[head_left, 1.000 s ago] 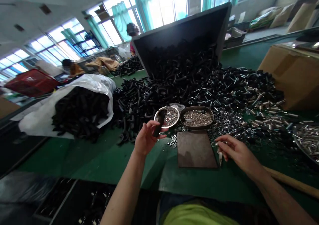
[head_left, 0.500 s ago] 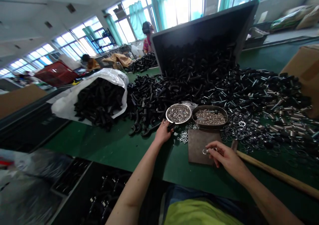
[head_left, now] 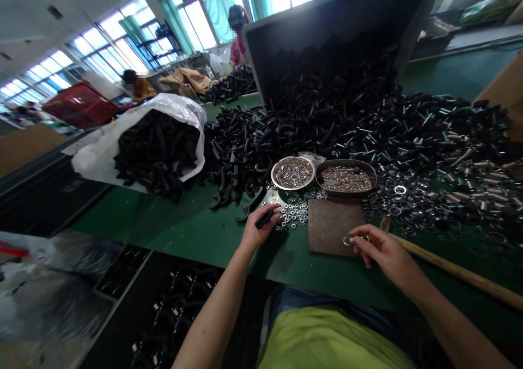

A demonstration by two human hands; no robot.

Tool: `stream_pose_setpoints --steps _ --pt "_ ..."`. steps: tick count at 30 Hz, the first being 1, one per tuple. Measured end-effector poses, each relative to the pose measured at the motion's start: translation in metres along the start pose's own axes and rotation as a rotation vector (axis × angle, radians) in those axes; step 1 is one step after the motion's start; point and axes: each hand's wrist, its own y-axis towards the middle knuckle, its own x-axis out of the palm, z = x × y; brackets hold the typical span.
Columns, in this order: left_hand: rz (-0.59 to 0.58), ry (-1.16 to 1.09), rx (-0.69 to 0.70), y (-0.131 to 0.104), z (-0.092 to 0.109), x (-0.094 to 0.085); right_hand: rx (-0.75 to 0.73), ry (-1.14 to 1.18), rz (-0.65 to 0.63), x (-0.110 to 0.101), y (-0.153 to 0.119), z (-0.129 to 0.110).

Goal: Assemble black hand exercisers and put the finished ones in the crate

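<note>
Black part (head_left: 264, 219), one, in the grip of left hand (head_left: 256, 228); metal rings (head_left: 349, 241), two, in right hand (head_left: 379, 245)

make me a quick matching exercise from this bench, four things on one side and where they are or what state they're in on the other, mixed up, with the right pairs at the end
Column 1
1. left hand
2. right hand
3. brownish plate
4. white bag

Column 2
A. pinching at least one shiny ring
B. open-mouthed, filled with dark pieces
C. holding a black part
D. lying flat on the green table

Right pairs: 1-C, 2-A, 3-D, 4-B
</note>
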Motion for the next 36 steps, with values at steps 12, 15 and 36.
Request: stream_pose_setpoints --steps 12,15,36 --pt "-0.040 0.504 0.038 -0.019 0.013 0.044 0.003 -0.005 0.015 0.007 0.004 -0.006" --pt "-0.088 0.561 0.015 -0.015 0.015 0.050 -0.010 0.020 0.009 0.009 0.004 -0.009" --pt "-0.179 -0.733 -0.423 -0.048 0.085 0.060 0.026 0.418 -0.177 0.038 -0.004 -0.042"
